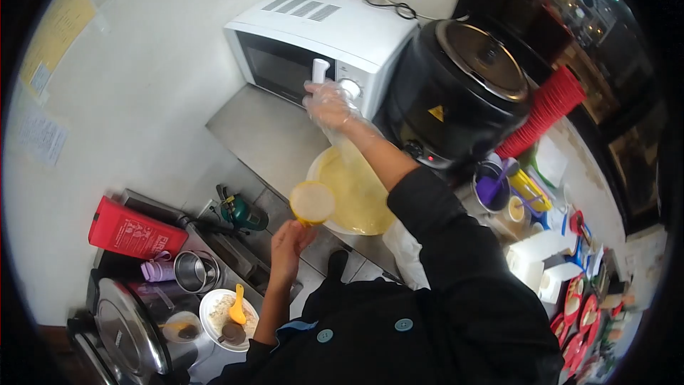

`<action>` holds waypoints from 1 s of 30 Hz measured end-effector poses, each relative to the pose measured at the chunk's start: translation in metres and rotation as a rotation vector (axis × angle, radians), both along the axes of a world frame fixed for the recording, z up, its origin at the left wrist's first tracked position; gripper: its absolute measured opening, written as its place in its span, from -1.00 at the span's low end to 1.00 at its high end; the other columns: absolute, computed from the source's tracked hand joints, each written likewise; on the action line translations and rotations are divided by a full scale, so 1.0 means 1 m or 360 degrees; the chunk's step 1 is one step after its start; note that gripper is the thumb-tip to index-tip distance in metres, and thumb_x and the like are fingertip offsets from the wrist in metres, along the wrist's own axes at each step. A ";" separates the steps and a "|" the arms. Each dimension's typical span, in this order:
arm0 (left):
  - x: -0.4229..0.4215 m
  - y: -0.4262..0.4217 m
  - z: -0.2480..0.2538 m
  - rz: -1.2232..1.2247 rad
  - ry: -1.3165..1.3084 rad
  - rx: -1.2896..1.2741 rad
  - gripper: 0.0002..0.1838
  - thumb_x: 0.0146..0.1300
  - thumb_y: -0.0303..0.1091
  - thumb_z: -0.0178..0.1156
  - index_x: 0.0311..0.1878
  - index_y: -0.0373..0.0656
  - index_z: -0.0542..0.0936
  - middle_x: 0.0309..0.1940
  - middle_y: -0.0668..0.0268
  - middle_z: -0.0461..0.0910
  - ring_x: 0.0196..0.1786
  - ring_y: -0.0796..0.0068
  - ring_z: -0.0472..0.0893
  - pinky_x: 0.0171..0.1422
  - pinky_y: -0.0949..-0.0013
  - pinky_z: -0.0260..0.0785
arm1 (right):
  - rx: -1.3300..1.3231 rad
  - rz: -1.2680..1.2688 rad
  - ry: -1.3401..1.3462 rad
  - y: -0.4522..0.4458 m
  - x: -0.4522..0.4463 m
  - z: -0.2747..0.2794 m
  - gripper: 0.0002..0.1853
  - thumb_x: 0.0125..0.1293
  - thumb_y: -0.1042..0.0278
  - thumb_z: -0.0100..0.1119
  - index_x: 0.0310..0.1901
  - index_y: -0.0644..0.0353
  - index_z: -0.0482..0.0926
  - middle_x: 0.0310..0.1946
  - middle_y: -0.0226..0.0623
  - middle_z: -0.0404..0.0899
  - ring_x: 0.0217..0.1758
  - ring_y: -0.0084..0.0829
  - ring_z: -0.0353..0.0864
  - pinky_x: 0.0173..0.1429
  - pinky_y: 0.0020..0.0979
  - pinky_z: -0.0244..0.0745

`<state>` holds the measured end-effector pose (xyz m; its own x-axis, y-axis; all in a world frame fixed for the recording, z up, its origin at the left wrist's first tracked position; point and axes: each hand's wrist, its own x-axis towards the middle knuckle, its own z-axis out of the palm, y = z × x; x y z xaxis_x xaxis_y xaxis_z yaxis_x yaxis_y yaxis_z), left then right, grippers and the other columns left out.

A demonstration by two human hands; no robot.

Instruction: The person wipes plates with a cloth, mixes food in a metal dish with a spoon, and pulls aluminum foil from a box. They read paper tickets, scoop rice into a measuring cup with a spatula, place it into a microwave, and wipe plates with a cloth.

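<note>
My left hand (290,241), ungloved, grips a small yellow-rimmed cup (312,202) with pale contents, held over the left edge of a large round tub. This tub (360,207) has a pale yellow inside or contents and stands on the steel counter below my right forearm. In a clear plastic glove, my right hand (329,105) has its fingers closed around the lower part of the white door handle (320,70) of a white microwave (313,36). The microwave door looks closed.
Right of the microwave stands a black soup kettle (456,93) with a metal lid, beside stacked red cups (545,110). Lower left, a bowl of food (206,314) with a yellow spoon sits near a metal pot (194,271). A green gas canister (242,212) stands by the counter.
</note>
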<state>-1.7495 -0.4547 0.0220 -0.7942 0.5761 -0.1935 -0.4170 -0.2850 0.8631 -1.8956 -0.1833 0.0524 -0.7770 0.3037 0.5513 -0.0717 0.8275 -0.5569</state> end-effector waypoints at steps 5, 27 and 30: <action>-0.012 0.021 0.011 -0.0076 -0.0235 -0.0140 -0.73 0.36 -0.23 -0.01 -0.26 -0.27 0.50 -0.29 0.32 0.53 -0.20 0.50 0.57 0.06 0.40 0.43 | -0.0327 0.0026 -0.0472 -0.019 -0.003 0.020 -0.64 0.32 0.09 -0.11 -0.16 0.14 0.61 -0.39 -0.08 0.55 -0.32 -0.23 0.50 -0.13 -0.25 0.42; -0.333 0.307 -0.041 0.0682 0.0936 -0.0809 -0.62 0.14 -0.45 0.13 0.02 -0.44 0.47 -0.31 0.06 0.58 -0.22 0.25 0.57 -0.05 0.30 0.37 | 0.0216 0.1402 -0.0528 -0.158 -0.030 0.045 -0.36 0.30 0.17 -0.12 0.23 0.56 0.09 -0.29 0.07 0.49 -0.17 -0.10 0.52 -0.06 -0.22 0.40; -0.271 0.272 -0.038 0.0709 0.1073 -0.0715 -0.51 0.17 -0.41 0.10 0.18 -0.38 0.36 -0.12 -0.02 0.56 -0.09 0.22 0.57 -0.01 0.28 0.35 | 0.0012 0.1243 -0.0349 -0.150 -0.011 0.040 -0.42 0.28 0.19 -0.06 0.23 0.43 0.18 -0.29 -0.05 0.51 -0.21 -0.14 0.51 -0.06 -0.24 0.40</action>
<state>-2.0200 -0.1823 -0.0160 -0.9503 0.1732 0.2587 0.2814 0.1221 0.9518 -1.9062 -0.3329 0.0921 -0.8538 -0.3742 0.3618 -0.5202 0.5877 -0.6197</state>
